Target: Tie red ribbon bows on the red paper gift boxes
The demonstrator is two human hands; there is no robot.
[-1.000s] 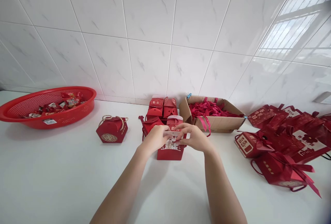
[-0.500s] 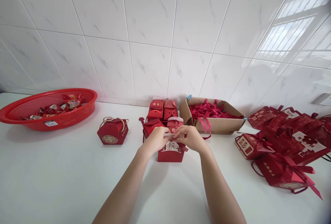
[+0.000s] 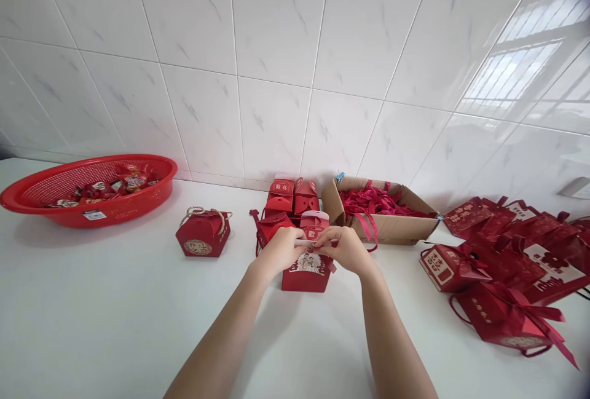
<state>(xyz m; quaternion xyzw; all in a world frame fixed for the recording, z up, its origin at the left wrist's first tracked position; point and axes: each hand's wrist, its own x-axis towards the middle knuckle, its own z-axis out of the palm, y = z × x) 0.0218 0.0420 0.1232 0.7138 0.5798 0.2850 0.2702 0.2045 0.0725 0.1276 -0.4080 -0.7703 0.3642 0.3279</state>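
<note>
A red gift box with a printed picture of figures on its front stands upright before me on the white table. My left hand is closed on the left side of its top edge, where a pale strip of the flap shows between the hands. From the right, my right hand pinches the same top edge, fingertips close to the left ones. A bit of red ribbon sticks out at the box's right side. Just behind, more red gift boxes stand close together, partly covered by my hands.
To the left sits a red six-sided box with a gold cord. A red plastic basket of wrapped sweets stands farther left. Behind on the right is a cardboard box of red ribbons. Finished-looking red boxes and bags crowd the right side.
The camera view has shifted slightly. Both hands stay at the top edge of the gift box, with only small finger movement.
</note>
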